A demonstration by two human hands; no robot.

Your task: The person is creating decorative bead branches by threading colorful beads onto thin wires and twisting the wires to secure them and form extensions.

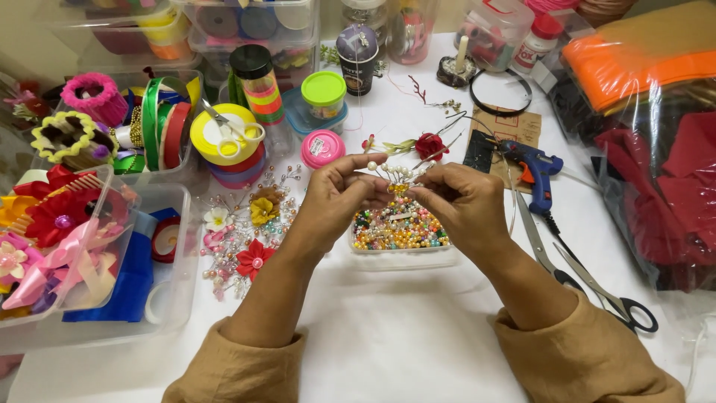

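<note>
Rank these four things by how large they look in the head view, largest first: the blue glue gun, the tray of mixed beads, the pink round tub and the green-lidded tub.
1. Tray of mixed beads
2. Blue glue gun
3 and 4. Pink round tub and green-lidded tub: they look alike, so no ranking between them.

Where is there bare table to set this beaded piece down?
Bare white table lies between the forearms, in front of the bead tray. A narrow strip runs between that tray and the scissors. The left side is crowded with the bin and the flowers; ribbon spools fill the back.
</note>
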